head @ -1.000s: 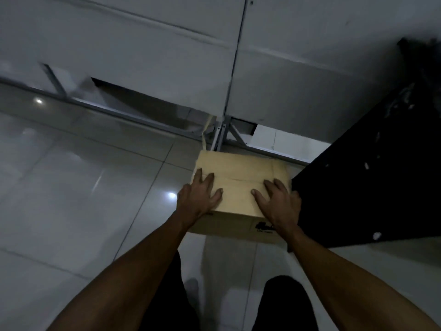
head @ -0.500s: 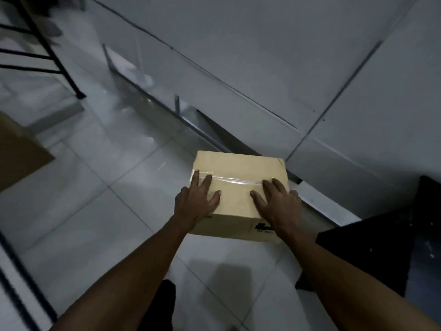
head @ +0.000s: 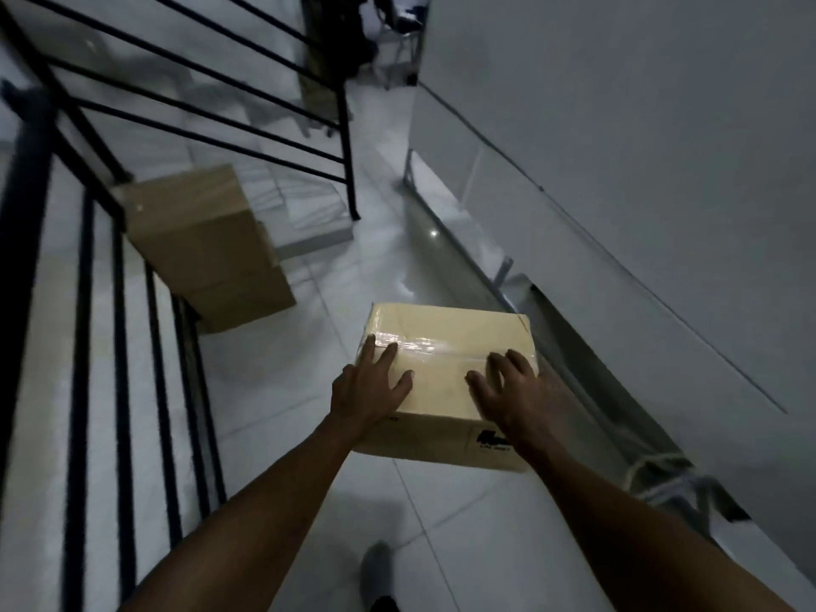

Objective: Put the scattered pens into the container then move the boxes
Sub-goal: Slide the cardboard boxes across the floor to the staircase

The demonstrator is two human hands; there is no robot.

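Note:
I carry a taped tan cardboard box in front of me, above the tiled floor. My left hand grips its near left corner, fingers spread on the top. My right hand grips its near right corner the same way. A stack of brown cardboard boxes stands on the floor to the left, against the railing. No pens or container are in view.
A black metal railing runs along the left, with stairs behind the stacked boxes. A white wall with a metal base rail lines the right. A dark chair and clutter stand at the far end. My foot shows below.
I have turned left while holding the box; the railing, stairs and stacked boxes have come into view, and the black object on the right is gone. My grip is unchanged.

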